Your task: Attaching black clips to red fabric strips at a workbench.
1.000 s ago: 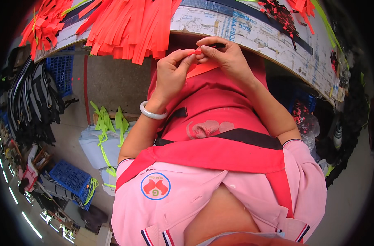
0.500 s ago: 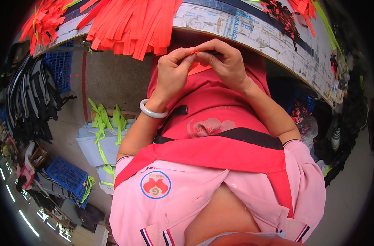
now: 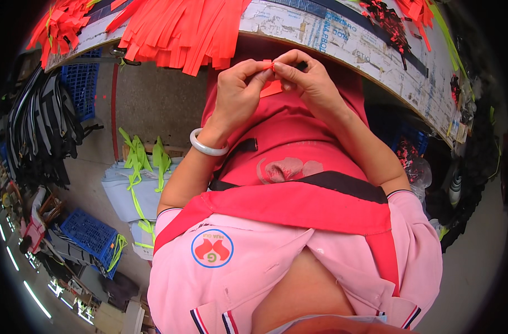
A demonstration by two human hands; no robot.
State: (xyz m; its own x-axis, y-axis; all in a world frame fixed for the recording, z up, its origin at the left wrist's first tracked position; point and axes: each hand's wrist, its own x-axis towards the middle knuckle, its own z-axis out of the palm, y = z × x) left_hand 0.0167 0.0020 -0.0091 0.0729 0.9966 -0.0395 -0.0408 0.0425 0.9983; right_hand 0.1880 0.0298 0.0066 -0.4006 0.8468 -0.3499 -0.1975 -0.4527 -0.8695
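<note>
In front of my red apron (image 3: 282, 139), both hands meet at an orange-red fabric strip (image 3: 271, 89). My left hand (image 3: 238, 89), with a white bangle on its wrist, pinches the strip between thumb and forefinger. From the other side, my right hand (image 3: 307, 80) pinches the same strip at a small folded or knotted spot. The strip's lower part hangs below the fingertips against the apron. Just beyond my hands, a thick bundle of orange-red strips (image 3: 181, 33) drapes over the edge of the worktable (image 3: 287, 25).
More orange strips (image 3: 56, 33) hang at the table's far left; dark red-flecked pieces (image 3: 385, 22) lie at its right. Black and grey straps (image 3: 39, 128) hang on the left. Below are a blue crate (image 3: 92, 234) and pale stacked sheets with yellow-green ties (image 3: 128, 189).
My hands have shifted slightly to the right. The right fingers have curled in closer around the strip, and a short end of it now shows above the fingertips.
</note>
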